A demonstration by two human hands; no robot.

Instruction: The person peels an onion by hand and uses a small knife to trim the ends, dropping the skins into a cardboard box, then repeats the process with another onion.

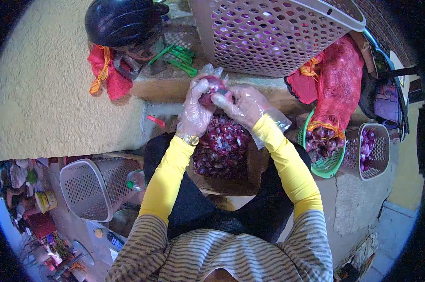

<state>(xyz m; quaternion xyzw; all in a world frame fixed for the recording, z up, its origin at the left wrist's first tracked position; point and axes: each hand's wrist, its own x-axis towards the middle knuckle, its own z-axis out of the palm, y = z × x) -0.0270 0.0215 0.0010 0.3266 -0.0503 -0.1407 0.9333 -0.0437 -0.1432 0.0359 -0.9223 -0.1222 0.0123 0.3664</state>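
Note:
In the head view, my left hand (195, 110), in a clear plastic glove, is closed around a red onion (206, 97). My right hand (245, 105), gloved the same way, is closed against the onion's right side, thumb pressed towards it. A small dark shape shows by that thumb; whether it is a blade or part of the onion I cannot make out. Below both hands, between my knees, a container (255, 175) holds a heap of purple onion skins (222, 145).
A large perforated basket (269, 44) of onions stands ahead. Green-handled tools (182, 61) lie beside a black helmet (123, 21). To the right are a red mesh sack (339, 80), a green basket (327, 170) and a smaller basket (380, 167). Another basket (83, 188) lies left.

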